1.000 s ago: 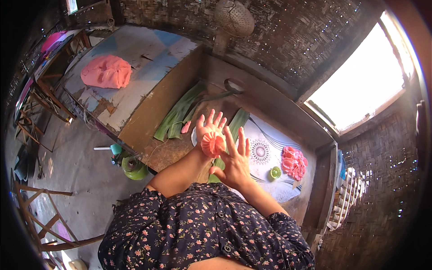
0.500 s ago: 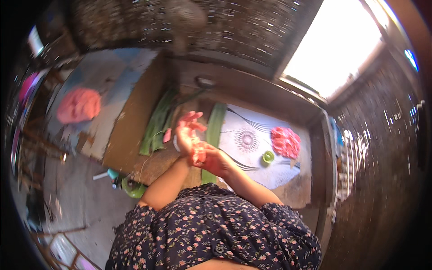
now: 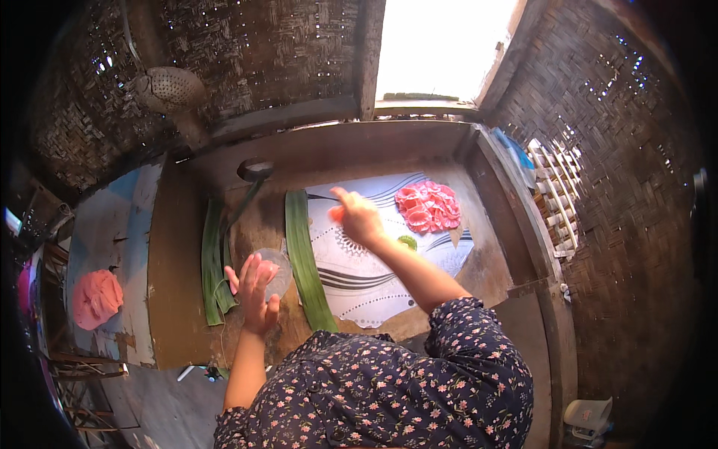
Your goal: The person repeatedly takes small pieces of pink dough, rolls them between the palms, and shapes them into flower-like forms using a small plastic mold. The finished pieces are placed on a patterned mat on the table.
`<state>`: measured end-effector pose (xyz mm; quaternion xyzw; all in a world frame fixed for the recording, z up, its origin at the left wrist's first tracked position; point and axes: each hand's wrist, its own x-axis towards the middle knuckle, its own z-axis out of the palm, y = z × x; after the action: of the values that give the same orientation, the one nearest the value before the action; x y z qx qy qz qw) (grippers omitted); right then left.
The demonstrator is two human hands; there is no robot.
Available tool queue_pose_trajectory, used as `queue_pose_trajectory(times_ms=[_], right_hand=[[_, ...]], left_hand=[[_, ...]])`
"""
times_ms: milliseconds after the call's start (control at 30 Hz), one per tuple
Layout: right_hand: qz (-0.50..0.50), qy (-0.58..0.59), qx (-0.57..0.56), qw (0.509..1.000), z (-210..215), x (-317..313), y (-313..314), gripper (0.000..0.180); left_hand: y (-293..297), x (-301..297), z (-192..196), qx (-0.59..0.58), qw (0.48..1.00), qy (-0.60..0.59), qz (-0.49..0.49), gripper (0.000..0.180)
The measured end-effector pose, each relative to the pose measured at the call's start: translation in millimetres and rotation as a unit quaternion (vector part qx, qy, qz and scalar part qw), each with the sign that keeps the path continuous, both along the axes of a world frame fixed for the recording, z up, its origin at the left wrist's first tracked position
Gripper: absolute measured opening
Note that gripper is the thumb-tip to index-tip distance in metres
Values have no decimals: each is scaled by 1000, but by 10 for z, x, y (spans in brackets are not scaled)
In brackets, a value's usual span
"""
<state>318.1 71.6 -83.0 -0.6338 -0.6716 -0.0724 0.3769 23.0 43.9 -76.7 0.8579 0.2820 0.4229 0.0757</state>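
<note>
My two hands work apart over the brown wooden counter [image 3: 187,299], each with a bit of pink stuff.

My left hand [image 3: 254,292] is held open, fingers spread, with a small pink lump [image 3: 266,269] resting against the palm, just above a clear round glass dish [image 3: 278,271] that sits between the long green leaf strips [image 3: 213,269]. My right hand [image 3: 359,217] reaches out over the white patterned cloth [image 3: 366,284], fingers pinched on a small orange-pink piece [image 3: 337,214]. Farther along the cloth lies a heap of pink petal-like pieces [image 3: 428,206], and a small green round thing [image 3: 407,242] sits near my forearm. Another long green leaf [image 3: 307,262] lies along the cloth's left edge. A pink cloth bundle [image 3: 96,298] rests off to my left on a blue surface.
</note>
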Motion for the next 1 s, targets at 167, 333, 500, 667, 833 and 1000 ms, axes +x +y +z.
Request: queue_pose_trajectory(times_ms=[167,333,500,667,833,1000], right_hand=[[-197,10,-160,967,-269,1379,466,40],[-278,235,-278,889,-414,1966,682,55],[-327,172,-360,857,-598,2039,724,60],[-369,-80,-283,882,-560,2106,532,32],[-312,-10,-111,944,-450,2108,-118,22],[-202,4,-137,970,-719,1547,-1019,18]], left_hand=[[-264,-357,-133,-65,996,11,62,46],[-550,-609,-210,-121,980,19,156,49],[-649,-705,-231,-124,972,37,198,48],[-610,-704,-222,-108,969,35,219,44],[-549,-640,-261,-80,959,22,271,33],[-543,-576,-264,-126,957,-19,262,26]])
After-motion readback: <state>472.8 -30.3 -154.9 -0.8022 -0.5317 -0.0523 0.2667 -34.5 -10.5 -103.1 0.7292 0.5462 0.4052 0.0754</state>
